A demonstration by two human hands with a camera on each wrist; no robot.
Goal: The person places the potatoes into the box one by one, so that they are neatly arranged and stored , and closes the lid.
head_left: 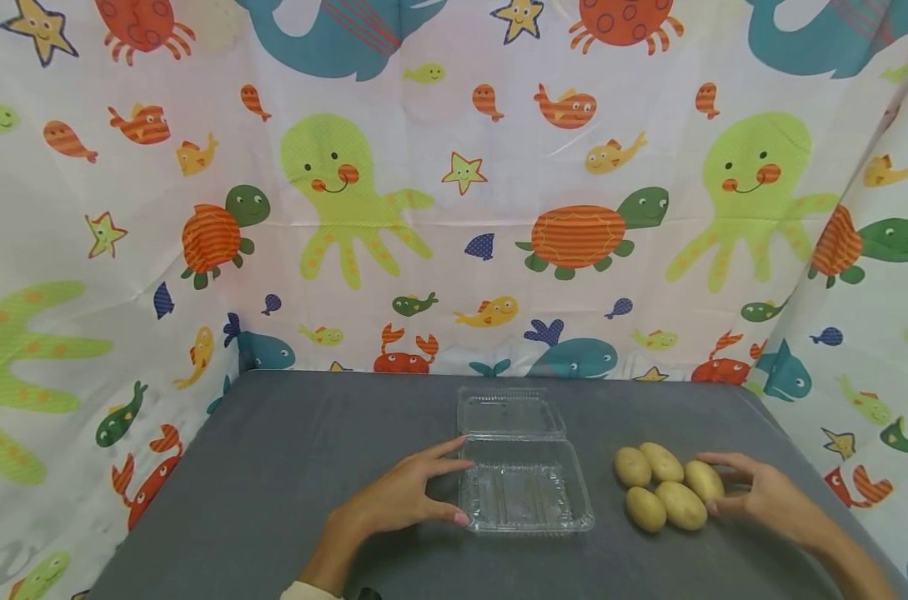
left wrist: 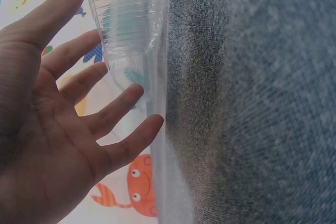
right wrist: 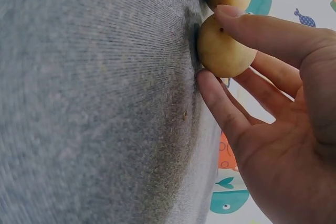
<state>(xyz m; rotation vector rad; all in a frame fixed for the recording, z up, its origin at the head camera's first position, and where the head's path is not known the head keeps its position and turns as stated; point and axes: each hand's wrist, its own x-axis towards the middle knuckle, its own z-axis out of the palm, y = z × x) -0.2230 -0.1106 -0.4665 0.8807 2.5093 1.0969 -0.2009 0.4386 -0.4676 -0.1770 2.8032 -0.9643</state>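
Observation:
A clear plastic clamshell container [head_left: 524, 492] lies with its lid [head_left: 508, 414] folded back, away from me. At its left edge is my left hand [head_left: 404, 493], fingers spread and thumb tip at the near left side; in the left wrist view, the fingers [left wrist: 79, 85] reach along the container wall [left wrist: 126, 19]. To the right sits a group of several potatoes. My right hand [head_left: 769, 496] holds the rightmost potato [head_left: 704, 481] between thumb and fingers. The right wrist view shows the thumb over this potato [right wrist: 223, 48] and a fingertip low beside the cloth.
The other potatoes [head_left: 659, 462] lie close together, right of the container. A dark grey cloth [head_left: 296, 450] covers the table. Behind and at both sides hangs a white curtain [head_left: 431, 192] printed with sea animals.

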